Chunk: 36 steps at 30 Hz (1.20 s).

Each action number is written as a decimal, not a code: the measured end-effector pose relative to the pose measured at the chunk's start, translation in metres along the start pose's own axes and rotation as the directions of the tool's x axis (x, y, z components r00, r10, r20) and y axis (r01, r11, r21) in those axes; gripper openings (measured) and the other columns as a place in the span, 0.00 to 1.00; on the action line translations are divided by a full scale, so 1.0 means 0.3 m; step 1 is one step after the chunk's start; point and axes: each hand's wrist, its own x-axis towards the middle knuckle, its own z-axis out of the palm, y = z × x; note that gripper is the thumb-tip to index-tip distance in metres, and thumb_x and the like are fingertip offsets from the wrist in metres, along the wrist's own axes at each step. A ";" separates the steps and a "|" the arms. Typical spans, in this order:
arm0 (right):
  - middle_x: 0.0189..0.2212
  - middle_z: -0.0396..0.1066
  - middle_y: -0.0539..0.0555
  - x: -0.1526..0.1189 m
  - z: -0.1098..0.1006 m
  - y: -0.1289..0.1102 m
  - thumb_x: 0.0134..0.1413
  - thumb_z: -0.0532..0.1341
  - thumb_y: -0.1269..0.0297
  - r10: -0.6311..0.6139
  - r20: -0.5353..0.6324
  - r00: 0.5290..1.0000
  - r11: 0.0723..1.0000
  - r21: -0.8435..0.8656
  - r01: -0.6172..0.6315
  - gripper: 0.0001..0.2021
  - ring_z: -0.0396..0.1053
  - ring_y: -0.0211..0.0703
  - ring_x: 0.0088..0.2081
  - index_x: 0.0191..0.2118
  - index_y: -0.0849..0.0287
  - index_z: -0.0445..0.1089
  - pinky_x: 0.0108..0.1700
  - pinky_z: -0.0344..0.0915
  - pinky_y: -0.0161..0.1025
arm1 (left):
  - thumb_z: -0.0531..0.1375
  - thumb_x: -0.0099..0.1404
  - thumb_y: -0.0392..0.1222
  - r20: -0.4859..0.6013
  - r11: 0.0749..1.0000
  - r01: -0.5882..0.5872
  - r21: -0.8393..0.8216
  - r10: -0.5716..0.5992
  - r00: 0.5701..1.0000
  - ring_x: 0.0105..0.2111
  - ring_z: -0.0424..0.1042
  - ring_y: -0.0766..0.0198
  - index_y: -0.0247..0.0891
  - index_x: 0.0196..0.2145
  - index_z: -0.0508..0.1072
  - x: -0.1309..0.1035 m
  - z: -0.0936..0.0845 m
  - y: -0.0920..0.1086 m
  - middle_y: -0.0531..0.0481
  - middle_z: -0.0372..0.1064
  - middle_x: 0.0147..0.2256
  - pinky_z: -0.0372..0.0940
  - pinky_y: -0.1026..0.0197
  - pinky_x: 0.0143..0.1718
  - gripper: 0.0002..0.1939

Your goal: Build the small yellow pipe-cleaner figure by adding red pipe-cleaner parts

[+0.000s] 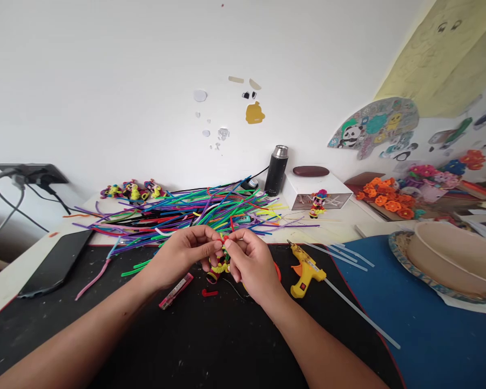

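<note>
My left hand (190,254) and my right hand (251,262) meet over the black mat, thumbs and fingertips pinched together. Between them is a red pipe cleaner (232,222), one end sticking up; the rest is mostly hidden by my fingers. Just below the fingertips shows a small yellow and dark red pipe-cleaner figure (214,274), partly covered by my hands; whether I touch it I cannot tell. A short bent red piece (209,293) lies on the mat nearby. Left of it rests a pink narrow packet (176,292). An orange loop (277,273) peeks out behind my right hand.
Behind my hands spreads a heap of coloured pipe cleaners (178,210). A yellow glue gun (305,270) with a long glue stick lies right. Further off are a black flask (276,172), a white box (319,186), a finished figure (319,202), a bowl (449,254) and a phone (56,263).
</note>
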 end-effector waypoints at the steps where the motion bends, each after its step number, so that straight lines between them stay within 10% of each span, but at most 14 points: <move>1: 0.17 0.64 0.40 -0.001 0.000 0.001 0.59 0.65 0.54 0.003 0.004 1.000 1.000 -0.005 -0.003 0.12 0.55 0.29 0.12 0.35 0.56 0.66 0.15 0.48 0.29 | 0.71 0.62 0.55 0.000 1.000 -0.004 -0.013 0.004 1.000 0.26 0.75 0.63 0.37 0.36 0.77 0.001 -0.002 -0.002 0.51 0.75 0.26 0.71 0.63 0.27 0.18; 20: 0.18 0.63 0.41 0.004 -0.012 0.019 0.60 0.67 0.45 0.011 0.044 0.999 1.000 -0.014 -0.010 0.18 0.55 0.29 0.13 0.37 0.57 0.68 0.15 0.49 0.30 | 0.71 0.60 0.58 -0.008 0.998 0.001 0.059 -0.001 1.000 0.23 0.73 0.64 0.37 0.35 0.76 0.003 -0.010 0.019 0.52 0.75 0.25 0.70 0.63 0.26 0.21; 36: 0.14 0.58 0.39 0.005 -0.010 0.012 0.58 0.68 0.48 0.024 0.006 1.000 0.999 0.047 -0.024 0.17 0.55 0.31 0.13 0.35 0.57 0.69 0.16 0.48 0.30 | 0.67 0.66 0.52 -0.197 0.829 -0.240 0.505 0.382 0.903 0.30 0.77 0.60 0.40 0.37 0.79 -0.016 0.018 -0.010 0.49 0.80 0.32 0.70 0.62 0.31 0.12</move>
